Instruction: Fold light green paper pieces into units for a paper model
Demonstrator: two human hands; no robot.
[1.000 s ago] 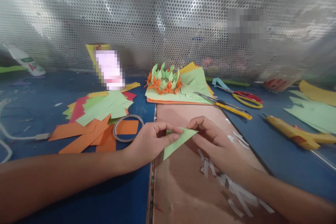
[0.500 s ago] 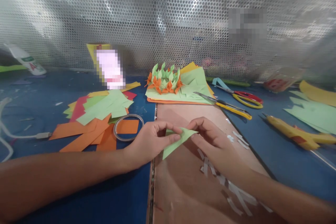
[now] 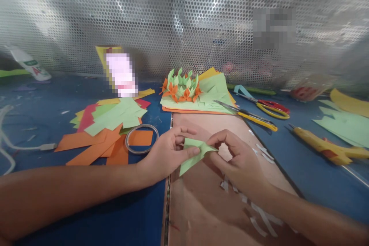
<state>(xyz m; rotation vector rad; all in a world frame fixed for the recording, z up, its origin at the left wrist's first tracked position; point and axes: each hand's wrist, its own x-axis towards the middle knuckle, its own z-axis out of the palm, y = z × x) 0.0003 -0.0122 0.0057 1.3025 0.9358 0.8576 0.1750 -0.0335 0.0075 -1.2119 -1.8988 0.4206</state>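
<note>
Both of my hands pinch one folded light green paper piece [image 3: 192, 156] just above a brown board [image 3: 201, 207]. My left hand [image 3: 165, 155] holds its left part between thumb and fingers. My right hand [image 3: 239, 161] grips the right tip, fingers curled into a ring. A flap of the paper stands partly lifted between the hands. Behind them sits a cluster of folded green and orange paper shapes [image 3: 180, 86] on a stack of green sheets [image 3: 213, 96].
Orange, green and red paper pieces [image 3: 106, 130] and a tape ring [image 3: 141, 138] lie left. Yellow-handled scissors [image 3: 250, 116], red-handled scissors [image 3: 265, 103] and a yellow glue gun [image 3: 325, 146] lie right. White paper strips [image 3: 259, 215] litter the board. A perforated metal wall [image 3: 184, 19] closes the back.
The green paper has been opened a little; a flap now lifts at the top. My right hand's fingers have curled up into a ring. My left fingers have spread slightly.
</note>
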